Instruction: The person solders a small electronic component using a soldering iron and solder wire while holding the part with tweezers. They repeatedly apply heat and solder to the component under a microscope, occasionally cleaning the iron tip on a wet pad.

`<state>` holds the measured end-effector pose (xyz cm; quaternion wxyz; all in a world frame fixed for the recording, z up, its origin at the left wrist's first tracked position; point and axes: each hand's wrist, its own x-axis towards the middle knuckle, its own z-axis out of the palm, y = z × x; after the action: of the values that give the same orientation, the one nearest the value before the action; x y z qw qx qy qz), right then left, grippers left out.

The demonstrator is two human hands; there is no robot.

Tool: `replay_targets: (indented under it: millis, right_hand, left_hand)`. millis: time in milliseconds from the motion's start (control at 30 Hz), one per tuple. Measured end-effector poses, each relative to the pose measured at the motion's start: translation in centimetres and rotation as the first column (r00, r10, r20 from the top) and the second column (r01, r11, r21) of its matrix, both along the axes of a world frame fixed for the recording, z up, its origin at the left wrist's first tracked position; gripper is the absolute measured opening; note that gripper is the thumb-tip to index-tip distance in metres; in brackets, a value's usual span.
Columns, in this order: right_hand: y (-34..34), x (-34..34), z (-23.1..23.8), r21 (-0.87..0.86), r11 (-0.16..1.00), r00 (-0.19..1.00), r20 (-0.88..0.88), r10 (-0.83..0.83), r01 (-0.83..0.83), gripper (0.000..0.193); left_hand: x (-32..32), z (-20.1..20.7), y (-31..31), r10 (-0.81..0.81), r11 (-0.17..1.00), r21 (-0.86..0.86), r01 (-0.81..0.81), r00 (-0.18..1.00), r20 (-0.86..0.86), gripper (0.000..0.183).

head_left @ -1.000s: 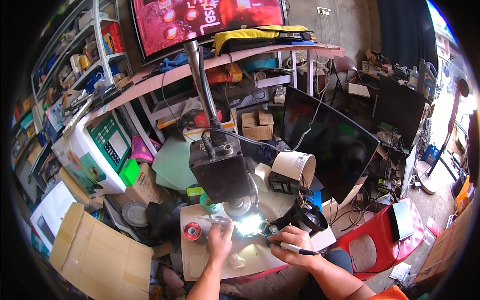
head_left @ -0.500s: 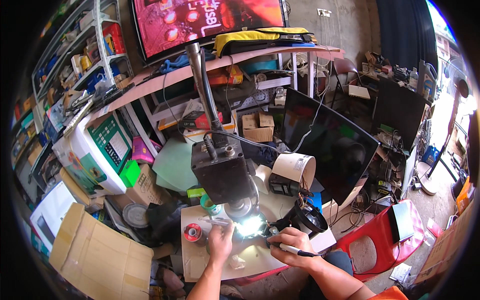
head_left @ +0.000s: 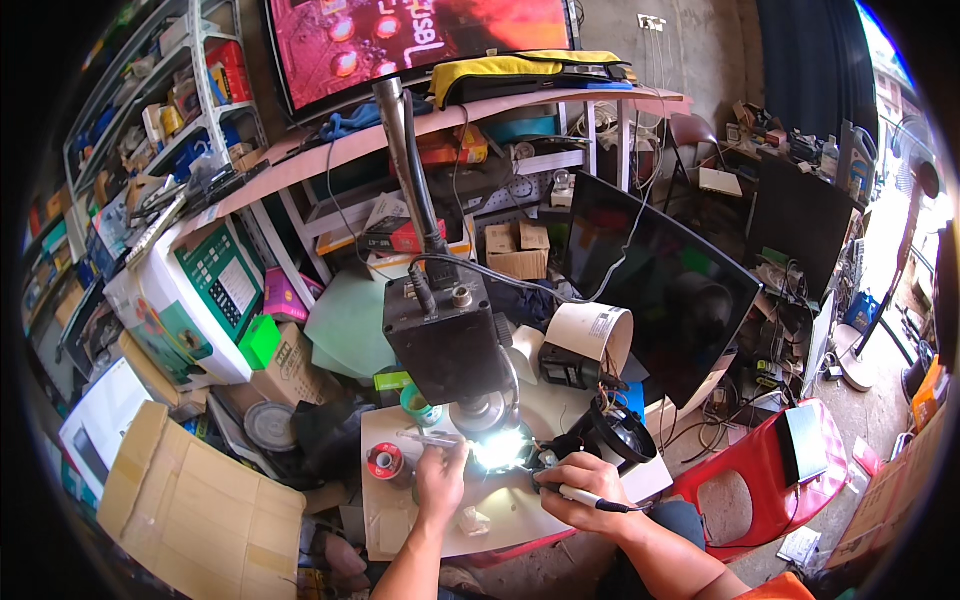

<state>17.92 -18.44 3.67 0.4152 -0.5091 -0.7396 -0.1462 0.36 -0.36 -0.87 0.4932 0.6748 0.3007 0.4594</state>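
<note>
My left hand [head_left: 440,484] is closed on silver tweezers [head_left: 424,438], beside a bright patch of light [head_left: 500,451]. On the other side of the glare, my right hand [head_left: 581,488] grips a pen-shaped soldering iron [head_left: 592,498] with a pale handle and a dark cord end. Both tool tips and the spot between my hands are washed out. Above hangs a black box-shaped microscope head [head_left: 442,340] on a metal pole. To the left stand a red solder spool [head_left: 385,461] and a green-rimmed tub [head_left: 420,407] on the pale work board [head_left: 400,535].
Right of my hands lies a black round housing [head_left: 612,432] with wires, near a dark leaning screen [head_left: 665,290]. A red plastic stool [head_left: 735,495] stands at the right. An open cardboard box [head_left: 200,505] fills the near left. Cluttered shelves [head_left: 150,110] rise behind.
The view has shifted very slightly. Both hands keep nearly the same position and the same hold on their tools.
</note>
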Motion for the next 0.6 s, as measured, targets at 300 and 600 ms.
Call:
replay_targets:
  millis: [300, 600]
  right_hand:
    - [0.0, 0.04, 0.23, 0.003, 1.0, 0.998, 0.069, -0.011, 0.011, 0.014]
    - [0.02, 0.22, -0.14, -0.01, 1.0, 0.998, 0.057, -0.009, 0.009, 0.015]
  left_hand:
    - [-0.13, 0.35, -0.1, -0.008, 1.0, 0.007, 0.008, 1.0, -0.012, 0.019]
    - [-0.11, -0.11, 0.11, -0.003, 1.0, 0.002, 0.003, 1.0, -0.014, 0.02]
